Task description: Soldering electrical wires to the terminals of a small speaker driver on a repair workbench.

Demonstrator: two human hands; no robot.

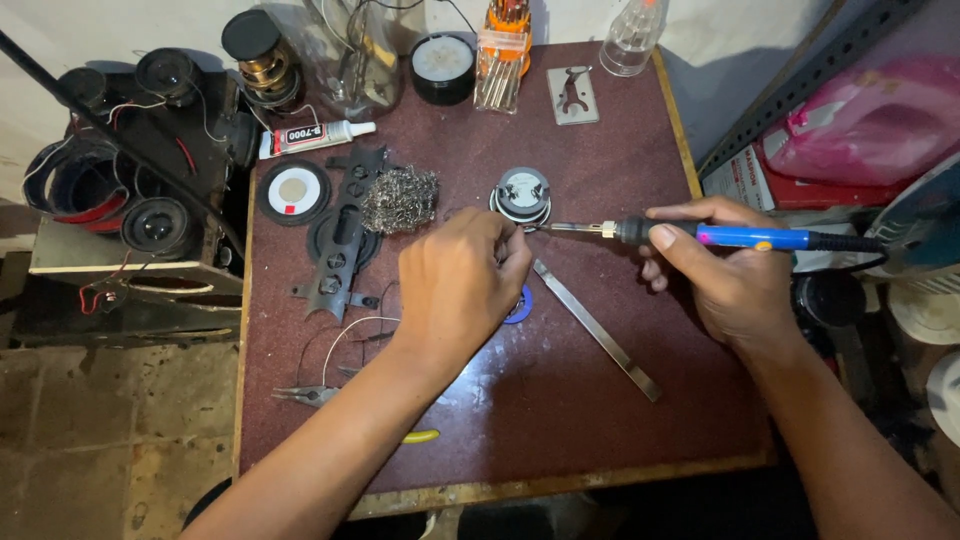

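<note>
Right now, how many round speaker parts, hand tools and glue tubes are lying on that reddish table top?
Round speaker parts: 2, the small speaker at the iron's tip and a flat ring with a red mark.
Hand tools: 3, the blue soldering iron in the right hand, pliers, metal tweezers.
Glue tubes: 1.
Total: 6.

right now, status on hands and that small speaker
Right hand grips blue soldering iron, tip at small speaker. Left hand beside it. Steel wool nearby, clear.
</note>
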